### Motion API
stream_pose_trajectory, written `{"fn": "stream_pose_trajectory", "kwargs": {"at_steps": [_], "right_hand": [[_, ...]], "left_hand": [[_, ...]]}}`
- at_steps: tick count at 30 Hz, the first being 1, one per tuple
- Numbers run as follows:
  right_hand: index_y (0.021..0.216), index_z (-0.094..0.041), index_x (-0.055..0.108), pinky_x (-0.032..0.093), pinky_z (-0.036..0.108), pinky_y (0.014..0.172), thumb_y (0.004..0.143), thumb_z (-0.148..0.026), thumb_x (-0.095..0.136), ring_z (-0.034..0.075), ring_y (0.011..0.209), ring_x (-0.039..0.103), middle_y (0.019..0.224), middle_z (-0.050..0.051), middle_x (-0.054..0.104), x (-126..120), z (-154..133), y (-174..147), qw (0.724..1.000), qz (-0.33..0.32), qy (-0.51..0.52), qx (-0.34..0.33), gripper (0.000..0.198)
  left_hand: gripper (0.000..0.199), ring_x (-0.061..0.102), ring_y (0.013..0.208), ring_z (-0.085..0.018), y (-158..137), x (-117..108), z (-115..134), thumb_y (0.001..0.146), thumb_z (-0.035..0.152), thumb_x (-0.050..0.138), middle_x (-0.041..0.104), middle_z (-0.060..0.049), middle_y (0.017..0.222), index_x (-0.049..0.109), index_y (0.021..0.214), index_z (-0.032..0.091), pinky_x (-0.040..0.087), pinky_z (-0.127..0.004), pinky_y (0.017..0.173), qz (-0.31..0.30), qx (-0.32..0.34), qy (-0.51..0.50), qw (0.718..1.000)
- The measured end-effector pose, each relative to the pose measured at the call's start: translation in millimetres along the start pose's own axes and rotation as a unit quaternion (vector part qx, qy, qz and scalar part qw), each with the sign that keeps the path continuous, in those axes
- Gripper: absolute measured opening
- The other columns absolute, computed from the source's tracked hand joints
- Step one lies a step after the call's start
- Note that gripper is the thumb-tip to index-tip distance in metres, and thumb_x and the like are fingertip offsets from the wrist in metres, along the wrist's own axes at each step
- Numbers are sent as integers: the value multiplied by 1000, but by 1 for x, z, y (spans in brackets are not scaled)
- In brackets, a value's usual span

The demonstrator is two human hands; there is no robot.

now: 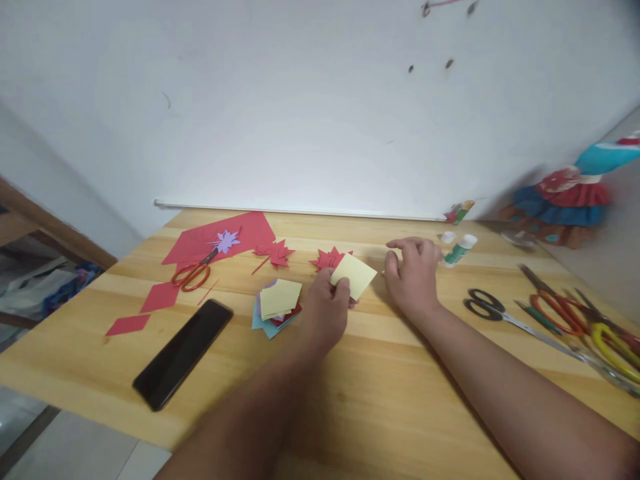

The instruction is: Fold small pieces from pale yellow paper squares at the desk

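Note:
My left hand (327, 307) pinches a pale yellow square of paper (356, 275) between thumb and fingers, raised over the middle of the table. Partly hidden behind it lies a red paper leaf (327, 259). My right hand (414, 273) is on the table with its fingers bent and apart, and nothing shows between them. Just beyond it to the right stands a green and white glue stick (460, 251), with a white cap (447, 237) beside it. Left of my left hand is a stack of coloured paper pieces (280, 300), yellow on top.
A second red leaf (276, 253), a purple leaf (227, 241), a red sheet (250, 227) and orange-handled scissors (195, 273) lie at the left. Nearer is a black phone (183, 353). Black-handled scissors (487, 305) and several other tools are at the right. A whiteboard (300, 120) stands behind.

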State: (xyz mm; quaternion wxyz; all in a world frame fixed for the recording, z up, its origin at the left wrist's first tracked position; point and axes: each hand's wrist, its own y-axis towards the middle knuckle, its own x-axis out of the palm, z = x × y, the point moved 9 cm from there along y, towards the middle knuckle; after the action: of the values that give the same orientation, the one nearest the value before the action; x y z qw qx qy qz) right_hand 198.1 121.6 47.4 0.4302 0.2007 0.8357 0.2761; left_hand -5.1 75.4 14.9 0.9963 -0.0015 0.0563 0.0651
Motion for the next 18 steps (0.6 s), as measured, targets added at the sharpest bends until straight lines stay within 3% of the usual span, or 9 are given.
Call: {"fn": "stream_pose_trajectory", "kwargs": {"at_steps": [3, 7, 10, 15, 18], "right_hand": [[115, -22, 63, 51, 41, 87, 101, -40, 45, 27, 94, 62, 101, 9, 67, 9, -15, -8, 974, -73, 214, 18, 29], [109, -23, 68, 51, 34, 70, 93, -51, 58, 22, 76, 63, 87, 3, 70, 30, -33, -23, 923, -172, 340, 59, 34], [92, -22, 72, 50, 32, 64, 92, -47, 63, 20, 67, 61, 82, 4, 73, 41, -35, -30, 911, -194, 350, 97, 27], [92, -22, 72, 51, 32, 64, 90, -48, 67, 19, 67, 63, 82, 3, 75, 49, -33, -33, 886, -194, 398, 140, 27], [91, -22, 70, 51, 32, 61, 84, -50, 72, 18, 62, 62, 77, 2, 74, 51, -33, -33, 861, -196, 433, 178, 28]], "left_hand": [[10, 67, 62, -16, 1, 7, -10, 93, 29, 61, 69, 1, 72, 59, 99, 21, 51, -26, 63, -9, 5, -6, 1000], [17, 65, 67, -16, 1, 3, -17, 92, 29, 64, 69, 1, 76, 58, 106, 21, 49, -26, 64, 20, 32, 4, 999], [21, 66, 67, -15, 0, 1, -21, 93, 27, 63, 69, 1, 78, 54, 112, 21, 50, -26, 66, 43, 29, -20, 998], [30, 66, 65, -15, 2, -2, -23, 92, 25, 61, 66, 4, 73, 50, 120, 22, 51, -26, 66, 61, 24, -64, 996], [22, 65, 63, -15, 4, 0, -27, 90, 25, 62, 65, 4, 69, 57, 111, 21, 51, -26, 65, 43, 3, -55, 998]]}}
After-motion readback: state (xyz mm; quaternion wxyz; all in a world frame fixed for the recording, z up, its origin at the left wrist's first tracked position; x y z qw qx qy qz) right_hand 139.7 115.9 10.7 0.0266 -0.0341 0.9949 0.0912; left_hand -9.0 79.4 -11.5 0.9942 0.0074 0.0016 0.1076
